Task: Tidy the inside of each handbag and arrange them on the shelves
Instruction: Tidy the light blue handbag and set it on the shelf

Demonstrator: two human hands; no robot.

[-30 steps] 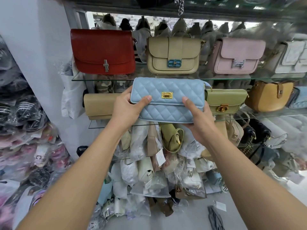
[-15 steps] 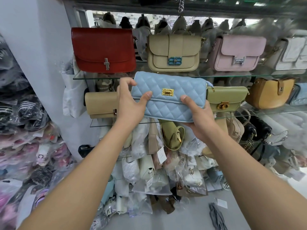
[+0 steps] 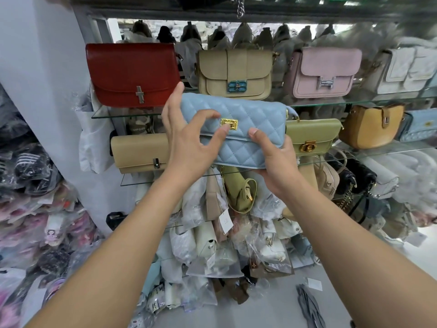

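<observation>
A light blue quilted handbag (image 3: 255, 119) with a gold clasp (image 3: 227, 123) is held up in front of the glass shelves, tilted down to the right. My right hand (image 3: 279, 166) grips its lower right part from underneath, thumb on the front flap. My left hand (image 3: 186, 138) lies across the bag's left front with fingers spread and loosely curved. Its thumb tip touches the flap just under the clasp, and one finger points up past the bag's top edge. The bag's flap is closed.
On the upper glass shelf (image 3: 354, 101) stand a red bag (image 3: 132, 72), a beige bag (image 3: 234, 72) and a pink bag (image 3: 324, 69). The middle shelf holds a tan clutch (image 3: 139, 152), an olive bag (image 3: 312, 136) and a mustard bag (image 3: 371, 124). Plastic-wrapped bags are piled below and at left.
My left hand has let go of the bag's left end and slid right across the front to the clasp. The bag has risen slightly and tilted; my right hand keeps its hold.
</observation>
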